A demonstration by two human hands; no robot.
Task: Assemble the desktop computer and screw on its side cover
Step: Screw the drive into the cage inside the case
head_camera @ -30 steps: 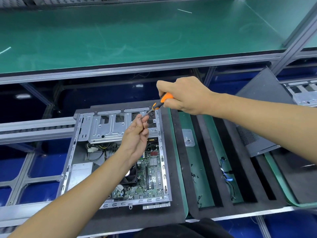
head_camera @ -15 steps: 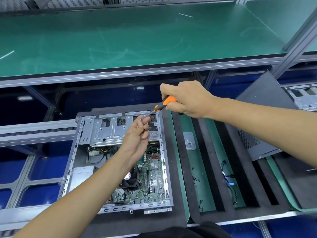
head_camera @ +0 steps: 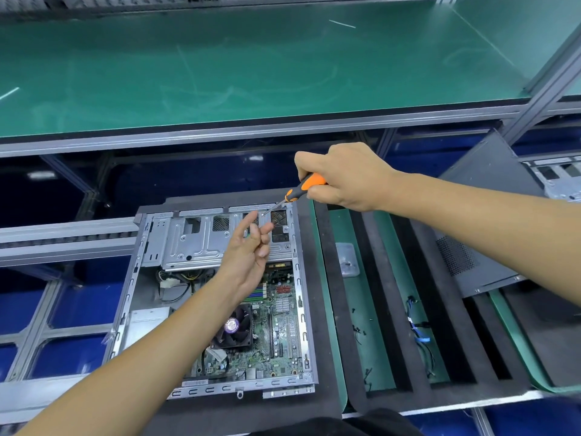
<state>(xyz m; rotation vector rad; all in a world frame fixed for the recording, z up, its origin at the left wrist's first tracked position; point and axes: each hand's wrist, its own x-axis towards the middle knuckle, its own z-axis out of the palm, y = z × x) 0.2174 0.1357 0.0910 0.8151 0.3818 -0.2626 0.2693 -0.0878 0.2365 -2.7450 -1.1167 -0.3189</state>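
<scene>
An open desktop computer case lies flat on a black foam mat, its motherboard and fan exposed. A silver drive cage spans its far end. My right hand grips an orange and black screwdriver whose tip points down at the cage's far right corner. My left hand hovers above the cage just below the tip, fingers spread and loosely bent, holding nothing that I can see. The dark grey side cover leans at the right.
A small clear bag of screws lies on the green tray right of the case. Blue cables and loose black screws sit in the foam channels. A wide green workbench runs across the back. Another chassis shows at far right.
My left hand has let go of the screwdriver tip and opened its fingers, dropping slightly away. My right hand keeps the screwdriver in about the same place.
</scene>
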